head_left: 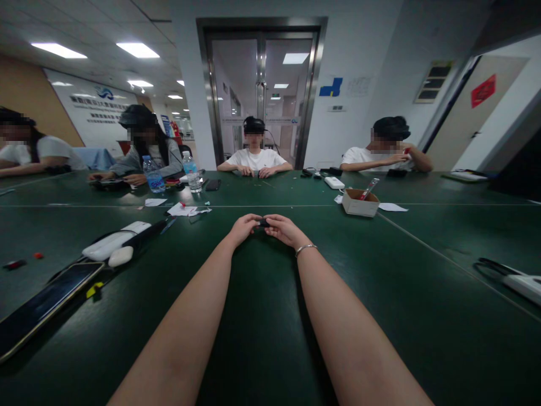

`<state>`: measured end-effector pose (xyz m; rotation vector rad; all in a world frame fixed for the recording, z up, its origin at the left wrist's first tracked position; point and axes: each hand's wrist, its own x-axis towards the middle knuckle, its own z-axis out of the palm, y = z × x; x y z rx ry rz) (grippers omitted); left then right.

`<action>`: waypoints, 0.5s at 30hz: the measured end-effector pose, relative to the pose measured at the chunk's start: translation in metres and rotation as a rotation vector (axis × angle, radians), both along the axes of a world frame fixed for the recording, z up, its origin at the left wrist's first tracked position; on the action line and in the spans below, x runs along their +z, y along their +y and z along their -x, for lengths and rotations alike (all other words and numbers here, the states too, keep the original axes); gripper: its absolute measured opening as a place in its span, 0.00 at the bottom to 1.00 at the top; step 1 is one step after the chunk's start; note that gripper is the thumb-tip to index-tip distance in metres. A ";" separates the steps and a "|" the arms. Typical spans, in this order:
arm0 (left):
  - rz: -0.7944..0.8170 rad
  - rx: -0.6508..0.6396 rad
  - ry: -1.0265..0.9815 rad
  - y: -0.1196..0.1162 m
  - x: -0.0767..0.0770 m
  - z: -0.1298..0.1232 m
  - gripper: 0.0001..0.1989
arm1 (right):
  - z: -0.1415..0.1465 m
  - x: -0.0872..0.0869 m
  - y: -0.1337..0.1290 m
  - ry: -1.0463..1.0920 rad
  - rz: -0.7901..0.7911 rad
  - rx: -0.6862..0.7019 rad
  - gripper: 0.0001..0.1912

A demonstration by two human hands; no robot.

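Both my arms reach forward over the dark green table (262,316). Between my hands is a small black object (264,223), too small to name, with a silvery bit at its left end. My left hand (245,228) pinches that left end. The fingers of my right hand (284,229) close on its right side; a silver bangle (306,248) circles that wrist. My fingers partly cover the object, which is held at or just above the tabletop.
On the left lie a phone (51,304), a white power bank (116,239) and a white earbud case (120,256). Paper scraps (182,210) and bottles (192,175) stand farther off. An open box (360,203) is at right. Several people sit around the table.
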<state>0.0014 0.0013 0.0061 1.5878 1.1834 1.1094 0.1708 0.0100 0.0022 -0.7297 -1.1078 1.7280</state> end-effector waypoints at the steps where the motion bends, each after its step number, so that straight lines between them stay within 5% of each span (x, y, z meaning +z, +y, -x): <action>1: -0.001 -0.003 0.002 0.000 0.000 0.000 0.14 | 0.000 0.000 0.000 -0.002 0.001 -0.001 0.06; 15: -0.010 -0.043 0.014 0.002 -0.002 0.003 0.15 | 0.000 0.001 0.000 -0.015 -0.001 -0.002 0.05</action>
